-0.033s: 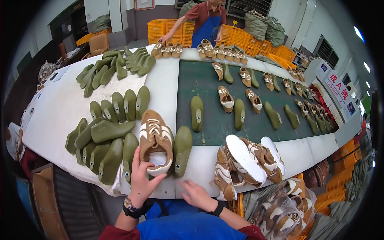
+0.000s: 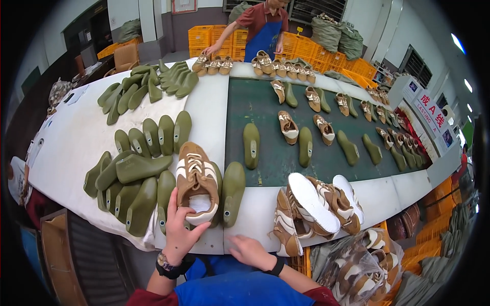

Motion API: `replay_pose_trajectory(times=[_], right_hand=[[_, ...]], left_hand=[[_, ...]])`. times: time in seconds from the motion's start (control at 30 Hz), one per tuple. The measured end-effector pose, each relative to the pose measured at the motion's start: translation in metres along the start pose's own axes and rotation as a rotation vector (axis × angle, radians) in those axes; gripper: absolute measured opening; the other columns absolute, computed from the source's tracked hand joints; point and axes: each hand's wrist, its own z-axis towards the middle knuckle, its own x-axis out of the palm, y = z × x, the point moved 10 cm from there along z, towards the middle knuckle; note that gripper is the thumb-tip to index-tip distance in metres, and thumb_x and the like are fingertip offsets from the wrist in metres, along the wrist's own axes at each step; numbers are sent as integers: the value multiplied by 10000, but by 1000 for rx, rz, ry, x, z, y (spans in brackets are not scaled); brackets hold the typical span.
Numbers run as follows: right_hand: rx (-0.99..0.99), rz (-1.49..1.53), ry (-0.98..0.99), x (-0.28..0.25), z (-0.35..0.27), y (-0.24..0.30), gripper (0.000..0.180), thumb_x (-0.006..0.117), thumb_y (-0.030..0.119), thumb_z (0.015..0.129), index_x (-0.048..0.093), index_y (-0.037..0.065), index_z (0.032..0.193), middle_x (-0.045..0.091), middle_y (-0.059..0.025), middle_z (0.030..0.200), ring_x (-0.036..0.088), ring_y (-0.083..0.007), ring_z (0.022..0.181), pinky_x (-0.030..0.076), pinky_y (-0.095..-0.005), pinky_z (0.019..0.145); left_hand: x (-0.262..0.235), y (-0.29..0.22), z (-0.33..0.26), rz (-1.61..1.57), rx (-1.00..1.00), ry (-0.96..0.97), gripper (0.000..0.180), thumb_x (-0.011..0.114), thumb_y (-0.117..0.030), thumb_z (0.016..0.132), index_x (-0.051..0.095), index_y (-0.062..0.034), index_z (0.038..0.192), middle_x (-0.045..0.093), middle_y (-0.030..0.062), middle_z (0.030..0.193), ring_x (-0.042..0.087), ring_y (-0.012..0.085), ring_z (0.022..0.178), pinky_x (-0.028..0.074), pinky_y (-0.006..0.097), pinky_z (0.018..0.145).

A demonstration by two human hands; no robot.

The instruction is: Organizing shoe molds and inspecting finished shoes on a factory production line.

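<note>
Below, tabletop: a long, smooth white table spread beneath the hands, with a flat dark green panel bearing brown-and-white shoes and green lasts.
Far side: a person in a red shirt and blue apron reached toward shoes on the edge; a padded brown chair stood at left.
Crates: slatted orange plastic crates were stacked behind that person; the contents of the bulging grey-green sacks there were hard to make out.
Bag: a crumpled, transparent plastic bag at lower right held brown-and-white shoes.
Sneaker: a brown sneaker with white panels and laces was near the table's front edge, toe away, just left of a smooth olive-green foot-shaped last.
Left hand: it grasped the sneaker around the heel.
Right hand: it was relaxed, gripping nothing visible; whether its blurred fingertips touched the table could not be told.
Hidden: the sneaker covered most of another last; the top edge cut off the far person's head.
</note>
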Motion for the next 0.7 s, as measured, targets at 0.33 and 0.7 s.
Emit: replay_pose_trajectory(times=[0.33, 0.7], right_hand=[[259, -36, 350, 58, -15, -58, 150, 583, 224, 819, 617, 100, 896, 646, -82, 729, 628, -287, 700, 489, -389, 635], [312, -63, 242, 52, -11, -63, 171, 567, 261, 832, 618, 99, 851, 644, -125, 700, 628, -328, 671, 488, -436, 605]], left_hand=[[-2, 11, -6, -57, -41, 7, 439, 825, -191, 597, 548, -31, 897, 307, 268, 1398, 426, 397, 1221, 384, 398, 974], [51, -14, -24, -232, 60, 236, 442, 813, -268, 655, 571, -1, 911, 286, 298, 1394, 400, 413, 1244, 365, 387, 1005]])
